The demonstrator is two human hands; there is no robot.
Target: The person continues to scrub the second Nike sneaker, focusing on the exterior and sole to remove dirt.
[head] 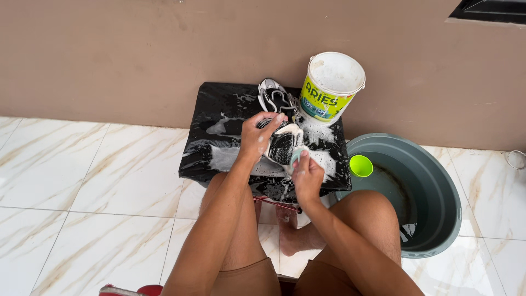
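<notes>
Fingers point(269, 118) of my left hand point(256, 137) are curled over the heel end of the soapy black-and-white shoe point(282, 143), closed on it so it stays pinned on the black plastic sheet point(219, 118) covering the low stand. My right hand point(307, 176) is closed around a small pale-green brush point(296, 156), its fingers wrapped tight; the brush head touches the shoe's near side, though the bristles themselves are hidden by foam.

Head view, only view available:
- Shoe lies roughly centre-right on the sheet, tilted, thick with suds.
- Second shoe point(275, 97) rests behind it, against the white tub with a yellow-green label point(331, 85).
- Grey basin point(433, 192) stands on the tiled floor to my right, holding water; a lime-green cup point(361, 165) sits at its near rim.

Judgement on technique: the sheet looks wet and slick, so the left grip should bear downward, not merely sideways, or the shoe could skate. Short strokes, working toward the toe, seem best. Mesh likely needs lighter pressure than the sole edge. Whether the far side is already scrubbed, I cannot tell.
</notes>
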